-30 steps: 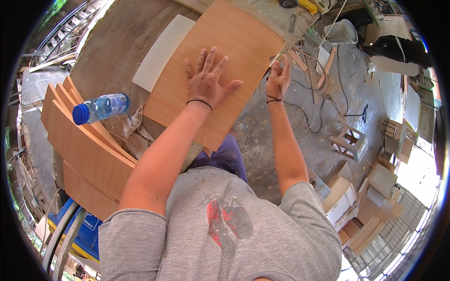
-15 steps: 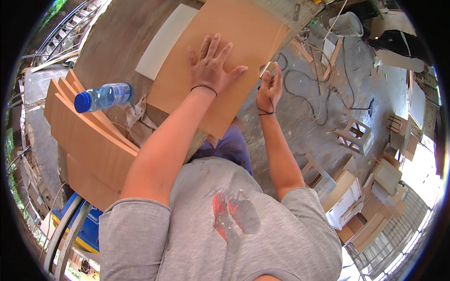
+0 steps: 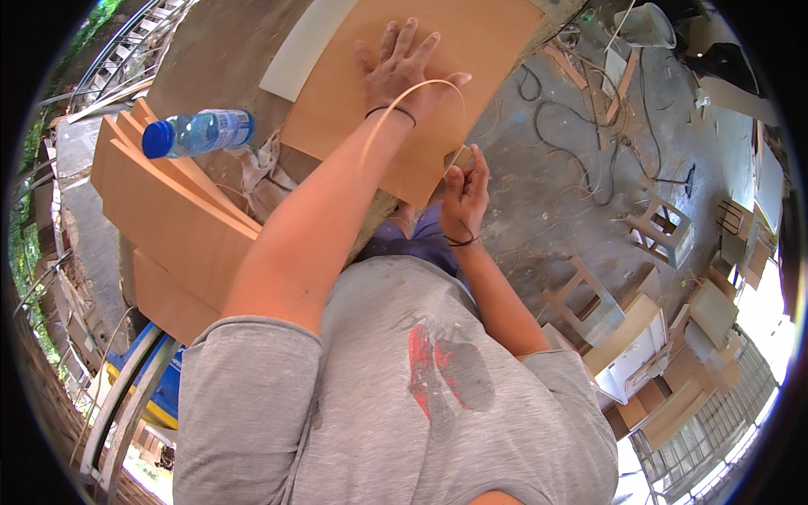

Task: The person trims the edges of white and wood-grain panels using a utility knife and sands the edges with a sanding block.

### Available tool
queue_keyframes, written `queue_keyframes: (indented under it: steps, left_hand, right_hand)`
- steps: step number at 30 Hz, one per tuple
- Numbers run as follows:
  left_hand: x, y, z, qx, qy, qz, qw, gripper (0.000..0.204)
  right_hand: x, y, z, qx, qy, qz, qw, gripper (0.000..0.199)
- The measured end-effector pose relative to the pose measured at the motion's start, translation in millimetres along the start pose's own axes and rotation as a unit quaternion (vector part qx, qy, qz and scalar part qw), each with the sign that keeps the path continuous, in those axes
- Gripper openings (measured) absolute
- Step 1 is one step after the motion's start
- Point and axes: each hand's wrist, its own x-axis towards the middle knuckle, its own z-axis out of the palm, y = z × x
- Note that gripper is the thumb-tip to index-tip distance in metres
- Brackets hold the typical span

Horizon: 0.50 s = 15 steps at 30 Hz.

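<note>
My left hand point(image 3: 402, 69) lies flat, fingers spread, on a tan wooden board point(image 3: 421, 93) that rests on a grey workbench point(image 3: 219, 50). At the board's near edge my right hand point(image 3: 465, 187) pinches a thin pale edge strip point(image 3: 412, 91). The strip curls up from the board's edge in a loop over my left wrist. Both wrists wear a dark band.
A clear water bottle point(image 3: 198, 133) with a blue cap lies on stacked tan boards point(image 3: 168, 219) at the left. A white panel point(image 3: 305, 46) lies beside the board. Cables point(image 3: 589, 109), wooden stools point(image 3: 589, 299) and offcuts cover the floor at the right.
My right hand has drawn back along the board's edge toward my body, pulling the thin strip free so that it now arches up. My left hand stays pressed on the board.
</note>
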Motion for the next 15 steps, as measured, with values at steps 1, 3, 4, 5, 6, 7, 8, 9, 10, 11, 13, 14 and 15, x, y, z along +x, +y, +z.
queue_keyframes:
  steps: [1,3,4,5,6,7,8,9,10,11,13,14,15]
  left_hand:
    - [-1,2,-1,-0.01,-0.01,-0.003,1.0,0.077]
    - [-1,3,-4,-0.029,-0.026,-0.014,0.999,0.079]
    - [-1,2,-4,-0.027,-0.016,-0.011,0.999,0.079]
    - [-2,2,-2,-0.029,-0.008,-0.007,1.0,0.078]
    - [-2,1,0,-0.032,0.001,-0.003,0.999,0.078]
    - [-3,0,1,-0.032,0.002,-0.004,0.999,0.079]
    - [-2,0,2,-0.034,0.005,-0.003,0.999,0.079]
    - [-2,0,3,-0.036,0.007,-0.002,0.999,0.079]
    - [-4,0,5,-0.035,0.008,0.002,0.999,0.079]
    - [-3,-1,5,-0.034,0.014,0.007,0.999,0.079]
    - [-2,-1,6,-0.028,0.023,0.012,0.999,0.078]
    - [-1,-1,5,-0.023,0.028,0.012,0.999,0.077]
    - [0,0,3,-0.018,0.033,0.011,0.999,0.076]
  right_hand:
    - [-6,-1,0,-0.003,-0.009,0.015,1.0,0.044]
    - [-18,-8,-4,-0.009,-0.032,0.04,0.999,0.044]
    - [-24,-5,-4,-0.014,-0.044,0.02,0.999,0.044]
    - [-29,-1,-5,-0.023,-0.055,0.0,0.998,0.043]
    - [-35,1,-6,-0.033,-0.065,-0.019,0.997,0.043]
    - [-42,2,-6,-0.011,-0.08,0.002,0.997,0.044]
    - [-46,-6,-7,0.01,-0.094,0.022,0.995,0.045]
    - [-51,-12,-7,0.031,-0.107,0.042,0.993,0.045]
    - [-57,-13,-6,0.057,-0.109,0.054,0.991,0.046]
    - [-61,-13,-5,0.083,-0.112,0.061,0.988,0.046]
    - [-61,-9,-2,0.109,-0.101,0.05,0.988,0.047]
    - [-59,-6,-1,0.109,-0.088,0.03,0.99,0.047]
    - [-58,-3,0,0.108,-0.076,0.011,0.991,0.047]
